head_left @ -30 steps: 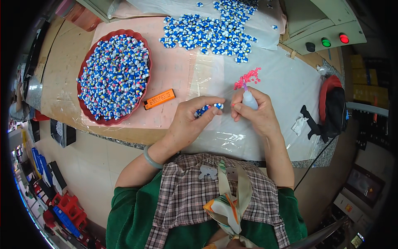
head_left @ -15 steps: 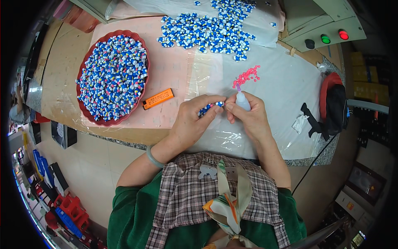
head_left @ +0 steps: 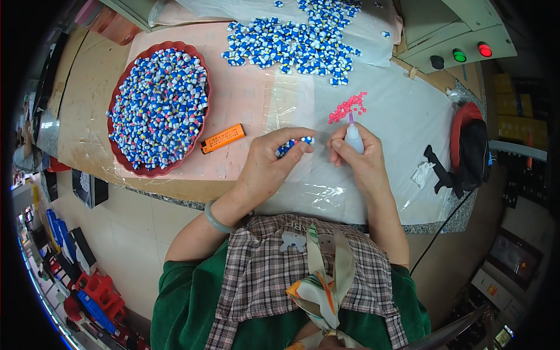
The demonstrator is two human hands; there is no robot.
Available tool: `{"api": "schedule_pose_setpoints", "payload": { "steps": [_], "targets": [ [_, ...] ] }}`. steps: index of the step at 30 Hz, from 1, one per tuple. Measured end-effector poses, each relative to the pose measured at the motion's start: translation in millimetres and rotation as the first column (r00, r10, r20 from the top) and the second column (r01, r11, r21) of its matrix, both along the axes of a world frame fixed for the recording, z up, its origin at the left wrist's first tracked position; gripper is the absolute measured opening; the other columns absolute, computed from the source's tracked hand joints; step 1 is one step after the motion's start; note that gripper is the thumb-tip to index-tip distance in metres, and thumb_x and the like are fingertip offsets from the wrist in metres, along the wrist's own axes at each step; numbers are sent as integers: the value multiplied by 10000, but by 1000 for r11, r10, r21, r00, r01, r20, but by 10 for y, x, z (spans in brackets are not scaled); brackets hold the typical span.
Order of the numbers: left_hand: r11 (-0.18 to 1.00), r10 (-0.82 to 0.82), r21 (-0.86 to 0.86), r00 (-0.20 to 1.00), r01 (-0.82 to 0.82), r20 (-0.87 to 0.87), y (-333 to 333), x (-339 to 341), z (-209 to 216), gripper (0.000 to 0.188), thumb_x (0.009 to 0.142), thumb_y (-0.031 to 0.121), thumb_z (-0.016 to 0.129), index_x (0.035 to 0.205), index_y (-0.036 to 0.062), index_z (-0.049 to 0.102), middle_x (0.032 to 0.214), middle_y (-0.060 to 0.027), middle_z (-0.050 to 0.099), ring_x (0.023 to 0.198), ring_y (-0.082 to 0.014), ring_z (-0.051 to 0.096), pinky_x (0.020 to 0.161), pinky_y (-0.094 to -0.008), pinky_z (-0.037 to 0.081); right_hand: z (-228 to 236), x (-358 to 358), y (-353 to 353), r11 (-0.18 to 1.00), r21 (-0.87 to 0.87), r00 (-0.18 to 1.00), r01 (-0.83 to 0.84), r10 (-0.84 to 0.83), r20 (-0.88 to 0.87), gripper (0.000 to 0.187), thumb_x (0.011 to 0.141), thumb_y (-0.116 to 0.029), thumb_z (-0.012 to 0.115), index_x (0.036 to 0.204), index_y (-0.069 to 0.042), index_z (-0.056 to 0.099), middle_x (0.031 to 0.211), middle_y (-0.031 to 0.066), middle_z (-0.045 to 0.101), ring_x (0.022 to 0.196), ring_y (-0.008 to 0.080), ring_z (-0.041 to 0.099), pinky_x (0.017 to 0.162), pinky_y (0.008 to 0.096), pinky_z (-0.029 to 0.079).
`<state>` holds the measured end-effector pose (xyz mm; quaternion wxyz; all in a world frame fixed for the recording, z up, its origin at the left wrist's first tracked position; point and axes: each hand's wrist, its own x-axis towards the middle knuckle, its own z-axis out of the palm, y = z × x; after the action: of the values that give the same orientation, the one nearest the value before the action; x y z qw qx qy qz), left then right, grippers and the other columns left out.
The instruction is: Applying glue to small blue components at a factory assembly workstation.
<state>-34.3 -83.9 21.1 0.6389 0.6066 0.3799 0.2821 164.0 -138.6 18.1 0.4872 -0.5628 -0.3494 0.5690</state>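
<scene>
My left hand (head_left: 263, 160) is closed around several small blue-and-white figures, with one figure (head_left: 307, 140) pinched between thumb and forefinger at the fingertips. Across a narrow gap, my right hand (head_left: 364, 163) grips a small translucent squeeze bottle (head_left: 353, 138), its thin purple tip pointing away from me. Whether the right fingertips also pinch a tiny piece is too small to tell. Just beyond the bottle tip lies a scatter of tiny pink pieces (head_left: 349, 106) on the plastic-covered table.
At the left stands a red scalloped tray (head_left: 206, 119) heaped with similar figures. A further pile of figures (head_left: 274, 44) spreads at the back. An orange oblong item (head_left: 223, 139) lies beside the tray. To the right are a black-and-red bag (head_left: 469, 149) and a control box (head_left: 466, 52).
My right hand has drawn away to the right from the left hand, taking the bottle with it. My left hand stays nearly in place, still holding the figures.
</scene>
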Motion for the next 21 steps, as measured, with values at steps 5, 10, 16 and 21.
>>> {"api": "schedule_pose_setpoints", "payload": {
  "steps": [5, 10, 16, 21],
  "targets": [
    [998, 46, -53, 999, -46, -6, 41, -106, -35, 222, 926, 53, 590, 1136, 18, 652, 931, -67, 686, 876, -102, 639, 752, -239, 495, 73, 41, -3, 998, -54, 971, 43, -29, 235, 68, 882, -94, 637, 929, -58, 604, 816, 40, 656, 608, 50, 542, 523, 194, 399],
    [977, 24, -213, 997, -7, 76, 54, -149, -45, 243, 945, 105, 581, 1171, 46, 646, 909, -37, 688, 727, -30, 526, 655, -188, 437, 61, 47, -1, 1000, -25, 979, 2, 3, 205, 108, 876, -106, 648, 965, -68, 599, 829, 34, 657, 588, 36, 510, 514, 186, 372],
    [958, 88, -283, 983, -39, 163, 49, -174, -51, 249, 948, 101, 572, 1182, 54, 643, 893, -23, 688, 656, -11, 434, 606, -171, 393, 46, -18, 3, 992, 128, 909, -22, -34, 416, 130, 819, -64, 698, 934, -35, 646, 857, 36, 658, 725, 95, 588, 633, 240, 459],
    [960, 179, -240, 974, -142, 139, -15, -288, -4, 255, 948, 110, 574, 1184, 34, 633, 886, -30, 679, 642, -16, 432, 578, -166, 368, -5, -182, 117, 956, 228, 728, -187, -21, 685, 151, 759, -27, 724, 896, -4, 666, 840, 77, 646, 775, 187, 627, 701, 289, 489]
  ]
}}
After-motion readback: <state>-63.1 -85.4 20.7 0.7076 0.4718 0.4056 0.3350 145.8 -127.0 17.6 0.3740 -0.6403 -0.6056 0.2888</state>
